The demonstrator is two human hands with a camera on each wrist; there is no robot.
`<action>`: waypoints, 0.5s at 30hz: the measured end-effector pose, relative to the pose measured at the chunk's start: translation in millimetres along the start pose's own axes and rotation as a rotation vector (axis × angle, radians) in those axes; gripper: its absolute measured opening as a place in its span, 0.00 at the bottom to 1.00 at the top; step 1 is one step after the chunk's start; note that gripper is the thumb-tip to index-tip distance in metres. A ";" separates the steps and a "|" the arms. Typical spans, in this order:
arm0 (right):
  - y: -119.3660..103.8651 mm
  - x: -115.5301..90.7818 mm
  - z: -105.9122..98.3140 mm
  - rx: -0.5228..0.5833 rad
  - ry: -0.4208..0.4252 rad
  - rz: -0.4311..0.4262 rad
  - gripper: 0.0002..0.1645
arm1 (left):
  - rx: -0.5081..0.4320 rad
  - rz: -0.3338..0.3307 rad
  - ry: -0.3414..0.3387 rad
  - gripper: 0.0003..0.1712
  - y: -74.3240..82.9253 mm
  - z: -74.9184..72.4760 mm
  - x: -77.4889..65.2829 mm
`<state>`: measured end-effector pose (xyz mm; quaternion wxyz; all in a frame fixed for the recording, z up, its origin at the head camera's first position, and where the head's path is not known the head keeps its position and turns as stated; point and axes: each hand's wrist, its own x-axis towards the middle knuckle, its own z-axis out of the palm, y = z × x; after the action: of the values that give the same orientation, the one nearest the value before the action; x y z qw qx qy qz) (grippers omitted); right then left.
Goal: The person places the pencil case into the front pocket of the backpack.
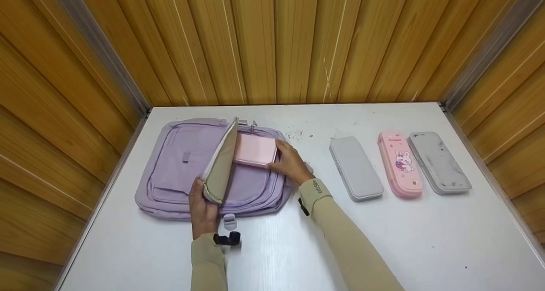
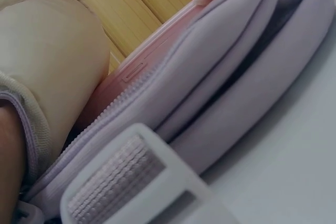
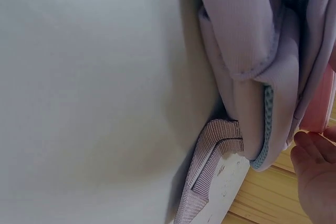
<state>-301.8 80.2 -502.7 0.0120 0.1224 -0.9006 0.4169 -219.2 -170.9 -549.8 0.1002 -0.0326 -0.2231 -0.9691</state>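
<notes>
A purple backpack (image 1: 179,154) lies flat on the table, its front pocket flap (image 1: 223,167) lifted to show a beige lining. My left hand (image 1: 203,210) grips the flap's near corner by the zipper edge. At the pocket's far-right side, my right hand (image 1: 291,163) pinches a pink pencil case (image 1: 255,148) by its right end, thumb and fingers on opposite edges. The case's left end is hidden behind the flap. In the left wrist view, the case (image 2: 121,77) sits between the lining and the zippered edge. Fingers (image 3: 317,150) show at its end in the right wrist view.
Right of the backpack lie a plain grey case (image 1: 357,168), a pink rabbit-printed pencil case (image 1: 398,159) and a smudged grey case (image 1: 440,163). A strap buckle (image 1: 230,221) sticks out at the bag's near edge. Wood-patterned walls (image 1: 294,44) border the white table (image 1: 272,257).
</notes>
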 end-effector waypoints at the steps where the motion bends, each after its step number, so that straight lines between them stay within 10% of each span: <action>1: -0.1 -0.3 0.7 -0.006 0.012 -0.005 0.51 | -0.007 -0.007 0.011 0.09 0.9 0.2 -0.3; 15: -3.3 -0.3 5.1 -0.028 0.028 -0.031 0.42 | -0.014 -0.023 0.033 0.06 2.3 5.2 -3.7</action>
<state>-300.4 74.4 -503.5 0.0327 0.1306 -0.9040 0.4057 -215.0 -169.9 -544.5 0.0926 -0.0148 -0.2150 -0.9721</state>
